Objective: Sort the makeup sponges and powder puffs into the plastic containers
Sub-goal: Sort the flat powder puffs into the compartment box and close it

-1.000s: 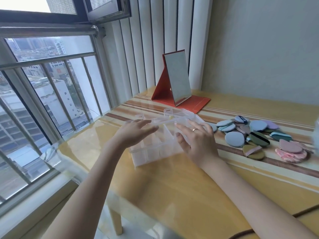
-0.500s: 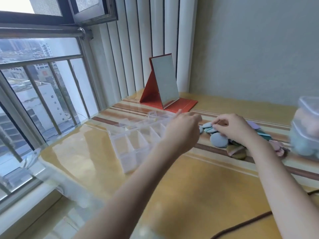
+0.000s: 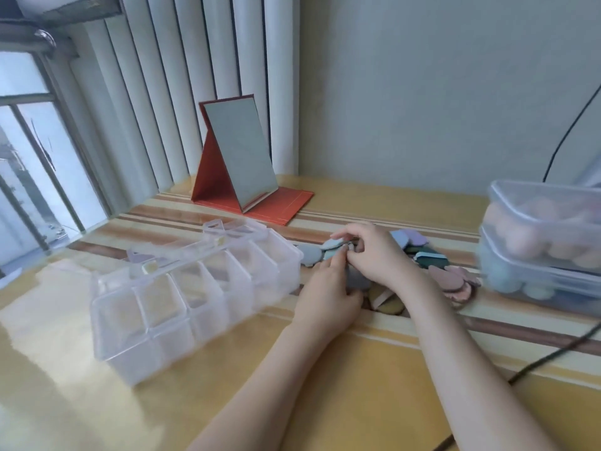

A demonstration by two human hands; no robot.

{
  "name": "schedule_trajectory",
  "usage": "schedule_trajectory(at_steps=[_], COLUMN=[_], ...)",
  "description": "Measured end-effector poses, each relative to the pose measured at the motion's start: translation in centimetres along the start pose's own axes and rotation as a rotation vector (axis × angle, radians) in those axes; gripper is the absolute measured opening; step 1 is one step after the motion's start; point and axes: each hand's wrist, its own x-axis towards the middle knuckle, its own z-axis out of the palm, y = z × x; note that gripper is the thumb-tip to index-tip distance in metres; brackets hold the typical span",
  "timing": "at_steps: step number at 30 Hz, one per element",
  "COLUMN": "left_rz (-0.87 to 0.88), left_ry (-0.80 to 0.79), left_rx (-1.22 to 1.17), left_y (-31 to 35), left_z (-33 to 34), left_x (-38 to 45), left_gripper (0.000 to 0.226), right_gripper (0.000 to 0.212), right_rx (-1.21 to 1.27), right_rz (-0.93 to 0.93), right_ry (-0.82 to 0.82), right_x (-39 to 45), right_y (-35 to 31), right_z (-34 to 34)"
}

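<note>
Both our hands meet over the pile of powder puffs (image 3: pixel 426 255) on the counter (image 3: pixel 227 402): our right hand (image 3: pixel 379 255) pinches a pale blue puff (image 3: pixel 331 244) and our left hand (image 3: pixel 328 294) touches the same spot with curled fingers. Just left of the pile stands the open, clear divided organizer (image 3: pixel 195 288). Two stacked lidded tubs (image 3: pixel 546 242) of sponges sit on the right, and a red folding mirror (image 3: pixel 240 157) stands behind.

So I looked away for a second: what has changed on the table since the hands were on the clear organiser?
Both hands left the divided organiser and went right to the pile of powder puffs. The left hand and right hand now meet over it, fingers working at a pale puff; the exact grip is unclear. The organiser lies open and unfilled, the red mirror and puffs stay as they were.
</note>
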Motion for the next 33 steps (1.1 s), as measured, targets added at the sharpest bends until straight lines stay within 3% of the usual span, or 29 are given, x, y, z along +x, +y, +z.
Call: schedule_trajectory(at_steps=[3, 8, 13, 16, 18, 20, 22, 25, 27, 30, 33], left_rz=[-0.007, -0.037, -0.181, -0.225, -0.230, -0.241, -0.268, -0.285, -0.272, -0.267, -0.238], left_ry=[0.047, 0.133, 0.266, 0.295, 0.300, 0.299, 0.308, 0.379, 0.413, 0.411, 0.416], left_rx=[-0.005, -0.011, -0.290, -0.411, -0.568, -0.759, -0.827, -0.607, -0.435, -0.364, -0.337], left_y=[0.0, -0.3, -0.1, 0.3, 0.7, 0.8, 0.8, 0.8, 0.7, 0.7, 0.5], left_z=[0.2, 0.3, 0.1, -0.1, -0.1, -0.2, -0.3, -0.2, 0.0, 0.2, 0.1], left_x=[0.3, 0.6, 0.6, 0.8, 0.9, 1.0, 1.1, 0.8, 0.6, 0.5, 0.4], left_gripper=[0.038, 0.028, 0.038, 0.050, 0.053, 0.047, 0.027, 0.007, 0.008, 0.029, 0.036], right_gripper=[0.048, 0.032, 0.016, 0.019, 0.018, 0.012, 0.006, 0.023, 0.016, 0.021, 0.007], right_rx=[-0.146, -0.162, 0.242, 0.714, 0.842, 0.783, 0.719, 0.615, 0.315, -0.130, -0.029], right_rz=[-0.025, 0.064, 0.046, 0.143, 0.139, 0.095, 0.094, 0.110, 0.039, -0.013, 0.011], right_ry=[0.113, 0.092, 0.343, 0.312, 0.234, 0.118, 0.103, 0.283, 0.331, 0.172, 0.236], right_x=[0.9, 1.4, 0.5, 0.2, -0.2, -0.4, -0.4, -0.1, 0.1, 0.4, 0.4], right_y=[0.2, 1.9, 1.6, 0.6, 0.3, 0.2, 0.3, 0.9, 1.2, 1.9, 1.4], right_z=[1.2, 2.2, 1.9, 1.1, 0.6, 0.6, 0.9, 1.4, 1.8, 3.0, 3.1])
